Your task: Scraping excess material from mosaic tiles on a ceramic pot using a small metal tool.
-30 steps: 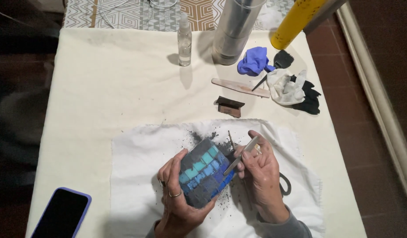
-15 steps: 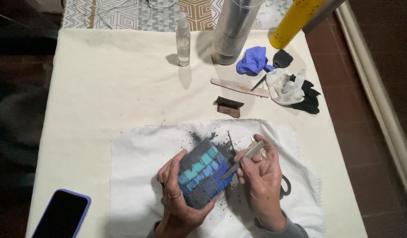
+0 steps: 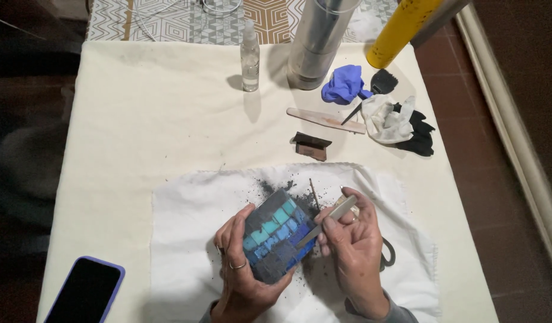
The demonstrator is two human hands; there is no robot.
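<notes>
Two hands, the left hand [image 3: 243, 269] and the right hand [image 3: 353, 254], one tile block [image 3: 276, 242] and one flat stick [image 3: 335, 213]. On the table [image 3: 138, 119]: one white cloth [image 3: 186, 239], one phone [image 3: 84, 293], one small clear bottle [image 3: 249, 57], one grey cylinder [image 3: 315, 45], one yellow tube [image 3: 401, 30]. Also one blue glove [image 3: 343, 84], one wooden stick [image 3: 323, 119] and one small brown block [image 3: 312, 145].

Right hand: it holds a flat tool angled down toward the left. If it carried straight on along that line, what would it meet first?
The right hand points its flat tool at the blue mosaic block, whose tiled face the tip already seems to touch. Beyond the block lie the left hand fingers gripping it; depth is unclear.
</notes>
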